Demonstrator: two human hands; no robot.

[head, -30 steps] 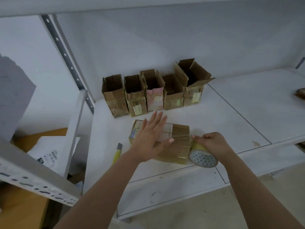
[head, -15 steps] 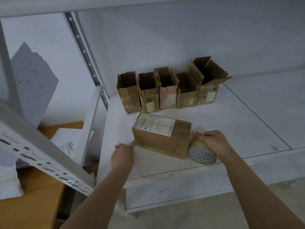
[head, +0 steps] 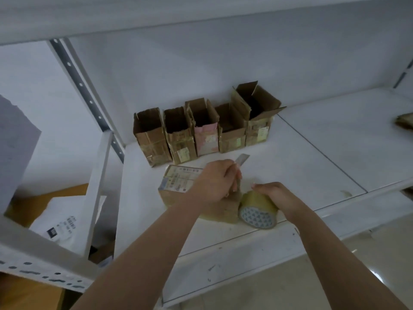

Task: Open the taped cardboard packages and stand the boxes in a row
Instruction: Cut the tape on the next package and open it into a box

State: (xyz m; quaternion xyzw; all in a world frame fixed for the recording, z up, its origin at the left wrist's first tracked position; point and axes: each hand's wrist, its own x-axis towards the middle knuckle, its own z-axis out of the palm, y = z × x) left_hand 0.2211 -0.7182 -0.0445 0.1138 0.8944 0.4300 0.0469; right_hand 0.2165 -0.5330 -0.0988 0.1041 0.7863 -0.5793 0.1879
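Now the left hand (head: 215, 182) grips what looks like a box cutter (head: 241, 159) over the taped package (head: 178, 184) — right hand (head: 276, 195) clasps the tape roll (head: 257, 209).

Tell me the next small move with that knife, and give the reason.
Probably lower the knife in the left hand to the tape where the roll, held by the right hand, meets the sealed package, and cut; the two look still joined.
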